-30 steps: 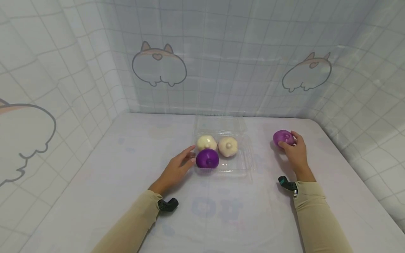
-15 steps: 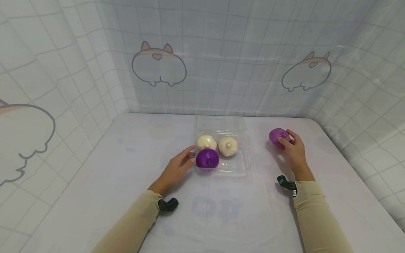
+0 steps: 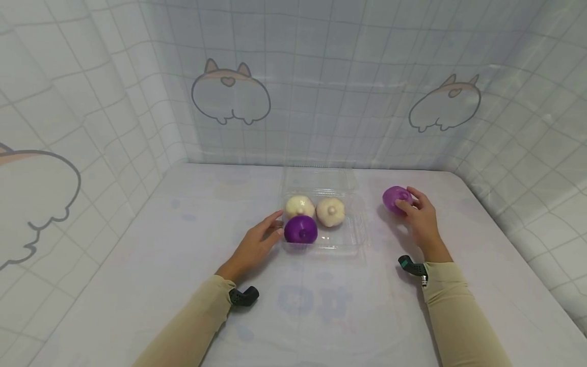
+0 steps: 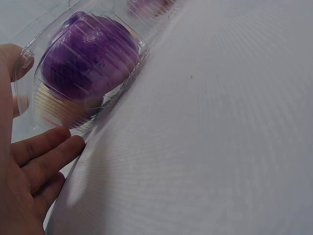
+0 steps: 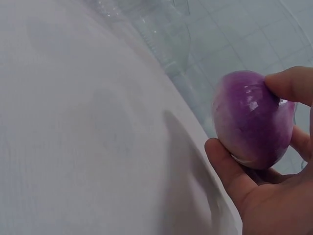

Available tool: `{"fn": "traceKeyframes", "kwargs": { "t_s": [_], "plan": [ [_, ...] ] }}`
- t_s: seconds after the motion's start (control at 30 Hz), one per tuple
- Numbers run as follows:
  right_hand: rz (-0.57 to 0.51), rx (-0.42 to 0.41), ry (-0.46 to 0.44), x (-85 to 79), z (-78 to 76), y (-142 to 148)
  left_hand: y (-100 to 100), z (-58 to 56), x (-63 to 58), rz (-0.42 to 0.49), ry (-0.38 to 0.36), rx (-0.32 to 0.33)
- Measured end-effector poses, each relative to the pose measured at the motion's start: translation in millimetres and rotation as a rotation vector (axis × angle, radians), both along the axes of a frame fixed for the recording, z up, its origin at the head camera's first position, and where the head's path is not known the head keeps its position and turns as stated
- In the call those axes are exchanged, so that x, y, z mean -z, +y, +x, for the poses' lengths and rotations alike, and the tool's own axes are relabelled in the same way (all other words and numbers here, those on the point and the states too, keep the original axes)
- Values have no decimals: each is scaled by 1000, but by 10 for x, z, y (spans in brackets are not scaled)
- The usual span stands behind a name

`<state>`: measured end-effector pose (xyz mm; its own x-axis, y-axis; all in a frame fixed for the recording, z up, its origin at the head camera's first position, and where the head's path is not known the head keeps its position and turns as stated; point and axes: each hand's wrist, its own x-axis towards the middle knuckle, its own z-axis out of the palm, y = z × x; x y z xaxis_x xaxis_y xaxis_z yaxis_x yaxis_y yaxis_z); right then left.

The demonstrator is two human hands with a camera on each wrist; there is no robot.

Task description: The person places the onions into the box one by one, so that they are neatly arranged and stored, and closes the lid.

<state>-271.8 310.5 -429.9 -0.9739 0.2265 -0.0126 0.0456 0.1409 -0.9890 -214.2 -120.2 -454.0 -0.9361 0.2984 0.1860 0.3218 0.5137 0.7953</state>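
A clear plastic clamshell box (image 3: 341, 239) lies with its lid folded back. Inside are a dark purple onion (image 3: 300, 230) at the front left, a shiny pale onion (image 3: 300, 206) behind it and a cream bulb (image 3: 330, 212), perhaps garlic, to the right. My left hand (image 3: 252, 250) rests at the box's left side, fingers loosely extended; the left wrist view shows its fingertips (image 4: 73, 142) by the clear wall. Right of the box, my right hand (image 3: 423, 221) grips a lighter purple onion (image 3: 395, 198) between thumb and fingers, held above the table in the right wrist view.
A pale cloth covers the table (image 3: 183, 214). Tile-patterned curtains (image 3: 321, 102) with cartoon animals stand at the back and both sides. The hinged lid (image 3: 318, 179) lies toward the back curtain. A black wrist camera (image 3: 412, 266) sits on each sleeve.
My right hand has carried the lighter purple onion a short way left, toward the box. The left hand and the things in the box have stayed in place.
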Motion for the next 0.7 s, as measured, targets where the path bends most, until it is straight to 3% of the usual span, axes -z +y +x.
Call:
{"fn": "traceKeyframes", "kwargs": {
  "t_s": [0.23,0.53,0.7],
  "plan": [
    [-148,-92,7,-69,1,-26,-1,0,-6,0,-5,-2],
    [-250,-126,-30,-152,0,-74,8,4,-26,9,-20,0],
    [-286,-163,-4,-186,5,-165,4,5,-18,11,-24,-1]
  ]
}}
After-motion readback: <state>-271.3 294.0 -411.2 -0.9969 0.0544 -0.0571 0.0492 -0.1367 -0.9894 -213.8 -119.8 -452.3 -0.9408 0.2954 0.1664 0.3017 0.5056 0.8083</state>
